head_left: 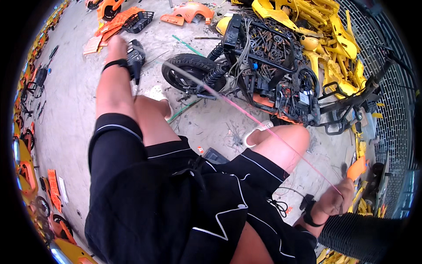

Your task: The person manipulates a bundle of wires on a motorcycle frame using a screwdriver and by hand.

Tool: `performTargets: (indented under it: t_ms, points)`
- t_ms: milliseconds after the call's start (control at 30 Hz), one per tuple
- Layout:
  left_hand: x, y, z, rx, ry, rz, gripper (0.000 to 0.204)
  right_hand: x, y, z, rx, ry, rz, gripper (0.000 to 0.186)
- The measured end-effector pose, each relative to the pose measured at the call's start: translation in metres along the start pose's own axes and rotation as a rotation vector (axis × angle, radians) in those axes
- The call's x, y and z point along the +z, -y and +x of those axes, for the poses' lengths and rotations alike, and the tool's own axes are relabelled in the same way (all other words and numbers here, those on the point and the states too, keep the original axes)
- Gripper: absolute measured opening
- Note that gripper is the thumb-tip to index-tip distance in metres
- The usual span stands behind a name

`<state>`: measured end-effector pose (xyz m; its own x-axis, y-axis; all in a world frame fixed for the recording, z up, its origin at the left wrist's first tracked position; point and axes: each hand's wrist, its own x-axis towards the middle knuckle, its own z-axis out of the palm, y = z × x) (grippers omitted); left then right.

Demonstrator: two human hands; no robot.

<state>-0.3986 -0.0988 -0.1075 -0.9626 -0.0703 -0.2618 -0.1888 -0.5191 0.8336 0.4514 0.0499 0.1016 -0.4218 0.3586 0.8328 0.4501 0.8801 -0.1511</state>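
My right hand, at the lower right, is closed on one end of a thin pink cord. The cord runs tight and slanting up to the left, turning pale grey and blurred near the black rear wheel. My left hand is raised at the upper left, its fingers smeared and turned away; whether it holds anything does not show. Black devices are strapped at both wrists. Before me stands a stripped scooter frame, with loose wires and many rusty bolts and metal parts lying in it.
Yellow body panels are heaped at the back right beside a brick wall. Orange panels and a black basket lie at the back. Green strips and wire scraps litter the concrete floor. Orange and yellow scooters line the left edge.
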Motion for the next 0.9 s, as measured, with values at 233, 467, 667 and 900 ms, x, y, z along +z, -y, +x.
performTargets:
  t_ms: [233, 467, 667, 900]
  points:
    - [-0.062, -0.041, 0.015, -0.099, -0.22, -0.118, 0.02, -0.016, -0.065, 0.004, 0.094, -0.125, 0.258, 0.035]
    - [-0.151, -0.077, 0.1, 0.055, -0.191, 0.16, 0.013, -0.022, -0.14, -0.001, 0.179, -0.189, -0.013, 0.05]
    - [-0.103, -0.013, 0.093, -0.103, -0.544, -0.017, 0.007, -0.048, -0.195, -0.004, 0.391, 0.014, -0.251, 0.05]
    - [-0.122, -0.049, 0.12, -0.098, -0.215, 0.122, 0.009, 0.02, -0.223, 0.015, 0.207, 0.065, -0.426, 0.039]
